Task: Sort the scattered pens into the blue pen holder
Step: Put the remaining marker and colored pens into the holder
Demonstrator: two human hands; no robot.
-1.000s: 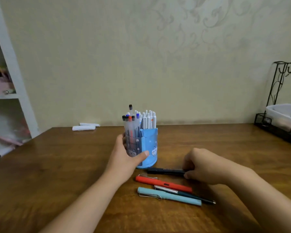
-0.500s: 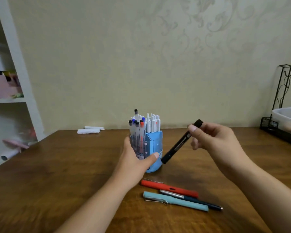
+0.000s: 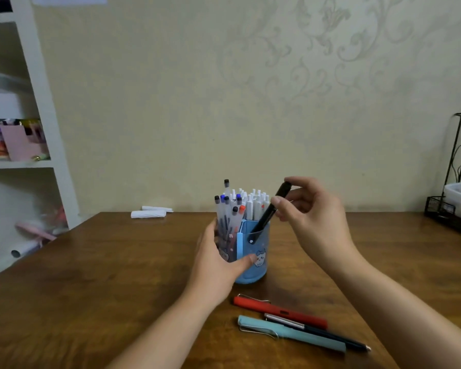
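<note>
Pinching black pen (image 3: 270, 211), right hand (image 3: 313, 219) feeds holder (image 3: 253, 251) at frame centre; left hand (image 3: 216, 265) grips it. Slanted pen may jam on packed pens.

I could read no words or numbers anywhere; the blue pen holder (image 3: 256, 265) bore only a cartoon cat.

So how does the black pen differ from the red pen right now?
The black pen is pinched by the right hand, tilted, its tip inside the blue pen holder; the red pen lies flat on the table, untouched. Both are capped.
</note>
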